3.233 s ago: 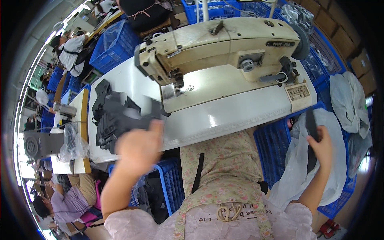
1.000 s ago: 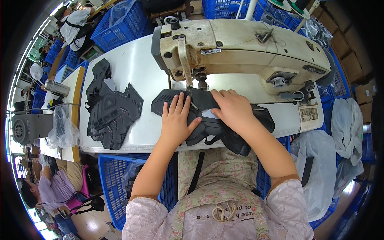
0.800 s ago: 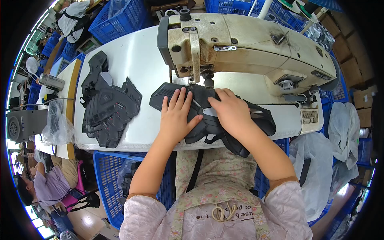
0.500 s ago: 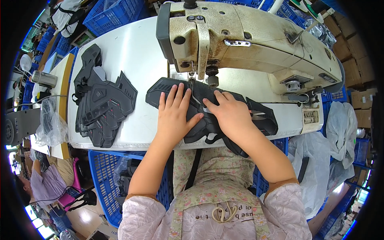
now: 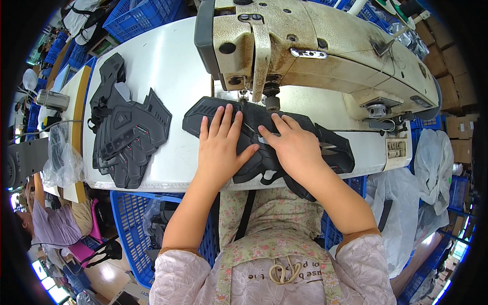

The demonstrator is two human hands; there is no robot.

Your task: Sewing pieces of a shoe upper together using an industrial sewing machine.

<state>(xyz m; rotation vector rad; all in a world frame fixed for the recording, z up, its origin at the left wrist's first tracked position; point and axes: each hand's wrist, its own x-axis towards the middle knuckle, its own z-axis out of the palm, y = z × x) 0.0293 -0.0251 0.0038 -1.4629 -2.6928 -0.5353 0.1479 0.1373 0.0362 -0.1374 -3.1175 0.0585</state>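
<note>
A cream arched metal sewing machine (image 5: 325, 56) sits far; just nearer, a black flat panelled piece (image 5: 261, 158) lies on the white tabletop (image 5: 165, 61). Black flat stacked pieces (image 5: 129, 134) left, blue rectangular plastic crate (image 5: 133, 239) near left, translucent crumpled plastic bag (image 5: 404, 203) near right.

Workpiece (image 5: 256, 116) is black. Sewing machine (image 5: 335, 58) is cream with brown mottling, table (image 5: 168, 56) white. Apron (image 5: 279, 211) shows pink flowers on pale green; basket (image 5: 125, 218) is blue.

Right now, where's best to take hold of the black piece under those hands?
Probably the black piece's right end, from the person's right: that part juts past the right hand and lies away from the sewing machine's needle area, whereas the left hand covers the other half partly.
</note>
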